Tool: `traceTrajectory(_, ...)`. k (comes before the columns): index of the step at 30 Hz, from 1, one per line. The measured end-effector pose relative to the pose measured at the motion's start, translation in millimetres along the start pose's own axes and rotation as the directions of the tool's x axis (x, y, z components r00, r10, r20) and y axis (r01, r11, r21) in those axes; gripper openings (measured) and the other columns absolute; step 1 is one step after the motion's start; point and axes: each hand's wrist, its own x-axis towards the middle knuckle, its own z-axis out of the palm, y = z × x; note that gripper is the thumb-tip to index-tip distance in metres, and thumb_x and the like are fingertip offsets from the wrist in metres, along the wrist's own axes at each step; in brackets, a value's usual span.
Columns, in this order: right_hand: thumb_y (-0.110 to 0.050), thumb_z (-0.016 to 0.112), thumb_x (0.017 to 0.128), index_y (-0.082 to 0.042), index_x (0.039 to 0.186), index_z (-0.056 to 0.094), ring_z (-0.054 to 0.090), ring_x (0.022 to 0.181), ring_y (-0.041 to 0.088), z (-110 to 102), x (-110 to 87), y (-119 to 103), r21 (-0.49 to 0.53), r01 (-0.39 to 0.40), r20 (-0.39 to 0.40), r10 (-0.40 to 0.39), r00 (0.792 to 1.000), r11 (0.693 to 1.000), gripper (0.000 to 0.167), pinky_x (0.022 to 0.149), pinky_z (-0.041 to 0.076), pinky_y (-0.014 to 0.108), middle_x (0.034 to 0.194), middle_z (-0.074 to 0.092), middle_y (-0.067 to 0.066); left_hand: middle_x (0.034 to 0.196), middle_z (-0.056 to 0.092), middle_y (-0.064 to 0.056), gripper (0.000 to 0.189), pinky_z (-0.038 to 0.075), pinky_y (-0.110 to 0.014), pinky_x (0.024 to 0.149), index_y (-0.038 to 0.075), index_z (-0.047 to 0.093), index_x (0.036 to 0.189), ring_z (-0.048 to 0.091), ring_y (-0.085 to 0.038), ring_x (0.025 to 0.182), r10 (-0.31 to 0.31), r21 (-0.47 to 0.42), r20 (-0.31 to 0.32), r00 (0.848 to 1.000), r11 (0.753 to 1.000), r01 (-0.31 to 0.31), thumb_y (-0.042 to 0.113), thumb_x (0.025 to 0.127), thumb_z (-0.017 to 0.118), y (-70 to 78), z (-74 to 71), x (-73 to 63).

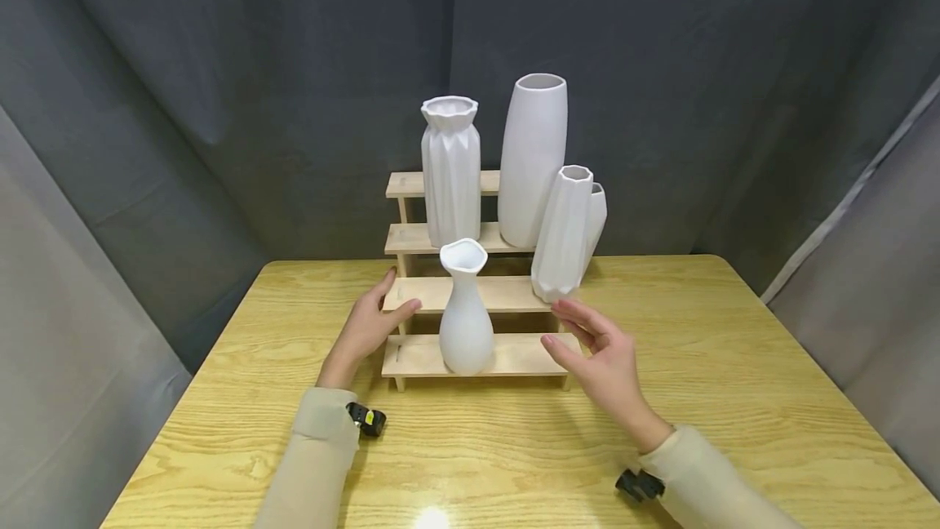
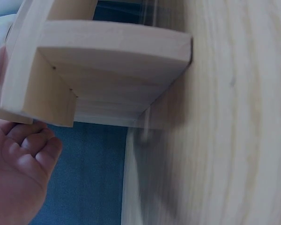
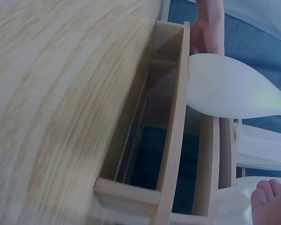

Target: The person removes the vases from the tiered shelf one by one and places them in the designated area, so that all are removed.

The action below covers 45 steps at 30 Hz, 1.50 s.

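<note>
A tiered wooden stand holds several white vases. My left hand grips its left end, the thumb over the second step from the bottom; in the left wrist view its fingers curl against the wood. A round-bellied vase with a narrow neck stands on the lowest step. My right hand is off the stand's right end, fingers loosely bent and holding nothing. Just above its fingertips is the base of a slim fluted vase on the second step. Behind that, another white vase is mostly hidden.
Higher up the stand are a pleated vase with a flared rim at left and a tall smooth vase at right. A wood-grain table carries everything. Dark grey cloth hangs behind and at the sides.
</note>
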Motion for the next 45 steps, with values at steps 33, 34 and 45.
traceTrajectory(33, 0.002, 0.077, 0.083, 0.004, 0.128, 0.062, 0.060, 0.118, 0.030, 33, 26.1, -16, 0.078, -0.164, 0.106, 0.155, 0.982, 0.983, 0.047, 0.099, 0.047, 0.040, 0.127, 0.062, 0.020, 0.161, 0.021, -0.003, 0.101, 0.027, -0.043, 0.115, 0.014, 0.022, 0.158, 0.021, -0.023, 0.146, -0.001, 0.003, 0.000, 1.000, 1.000, 0.001, 0.063, 0.083, 0.069, -2.2, 0.7, 0.9)
traceTrajectory(34, 0.002, 0.077, 0.084, 0.004, 0.128, 0.062, 0.060, 0.118, 0.030, 34, 27.2, -16, 0.077, -0.166, 0.105, 0.157, 0.982, 0.983, 0.047, 0.099, 0.047, 0.039, 0.127, 0.062, 0.019, 0.161, 0.021, -0.004, 0.101, 0.027, -0.043, 0.115, 0.014, 0.022, 0.158, 0.021, -0.023, 0.146, 0.000, 0.004, -0.002, 1.000, 1.000, 0.000, 0.062, 0.083, 0.070, -1.9, 0.8, 0.6)
traceTrajectory(45, 0.004, 0.076, 0.084, 0.006, 0.127, 0.062, 0.059, 0.119, 0.031, 44, 37.0, -17, 0.114, -0.191, 0.132, 0.176, 0.975, 0.975, 0.045, 0.101, 0.046, 0.041, 0.126, 0.062, 0.021, 0.161, 0.021, -0.002, 0.102, 0.027, -0.043, 0.115, 0.014, 0.021, 0.159, 0.021, -0.022, 0.146, -0.005, 0.000, -0.002, 1.000, 1.000, 0.005, 0.063, 0.083, 0.069, -1.8, 0.3, 0.9)
